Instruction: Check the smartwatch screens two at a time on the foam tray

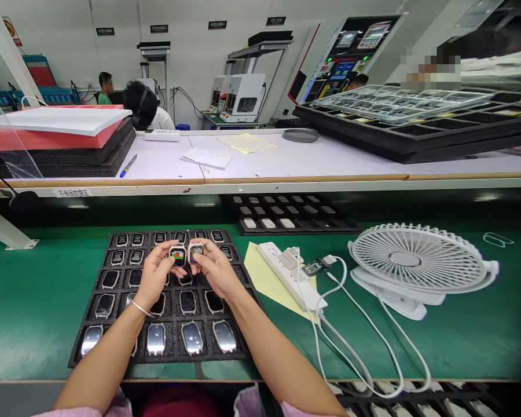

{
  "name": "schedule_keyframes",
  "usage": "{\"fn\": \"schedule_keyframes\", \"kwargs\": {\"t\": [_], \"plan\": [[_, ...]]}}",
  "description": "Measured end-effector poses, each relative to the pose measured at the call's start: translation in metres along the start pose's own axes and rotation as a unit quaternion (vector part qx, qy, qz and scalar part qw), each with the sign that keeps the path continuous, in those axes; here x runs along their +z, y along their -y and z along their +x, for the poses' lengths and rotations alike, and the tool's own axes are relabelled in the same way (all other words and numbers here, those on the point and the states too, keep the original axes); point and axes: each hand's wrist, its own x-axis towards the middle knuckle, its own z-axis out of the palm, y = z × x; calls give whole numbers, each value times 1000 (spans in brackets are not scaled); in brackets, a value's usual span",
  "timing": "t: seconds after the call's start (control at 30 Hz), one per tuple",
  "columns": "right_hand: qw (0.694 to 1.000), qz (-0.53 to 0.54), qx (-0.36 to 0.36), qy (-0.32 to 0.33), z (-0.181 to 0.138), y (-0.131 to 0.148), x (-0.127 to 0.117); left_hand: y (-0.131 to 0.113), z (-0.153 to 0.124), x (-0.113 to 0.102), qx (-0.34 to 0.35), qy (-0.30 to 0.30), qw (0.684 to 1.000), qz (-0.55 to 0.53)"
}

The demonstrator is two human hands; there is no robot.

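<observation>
In my left hand (157, 271) is a smartwatch without a strap (178, 255), its lit screen showing coloured blocks. My right hand (215, 267) grips a second smartwatch (195, 250), also lit, close beside the first. Both thumbs rest at the lower part of the watches. Beneath my hands lies a black foam tray (170, 336) with rows of strapless smartwatches in its slots. Some at the back show white text, while the front ones, such as the watch (192, 337), have dark, reflective screens. My forearms cover part of the tray.
Right of the tray, a white power strip (286, 278) with plugs and cables lies on yellow paper (260, 272). A white fan (417, 260) stands farther right. Another foam tray (295, 211) sits under the shelf (252, 168). Stacked trays (417, 139) rest on the shelf; people are beyond.
</observation>
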Motion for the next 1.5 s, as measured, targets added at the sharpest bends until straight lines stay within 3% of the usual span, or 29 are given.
{"fn": "schedule_keyframes", "kwargs": {"t": [1.5], "plan": [[1000,-7,-6,15,-1,2,-1,5,4,-4,20,1,999,48]]}}
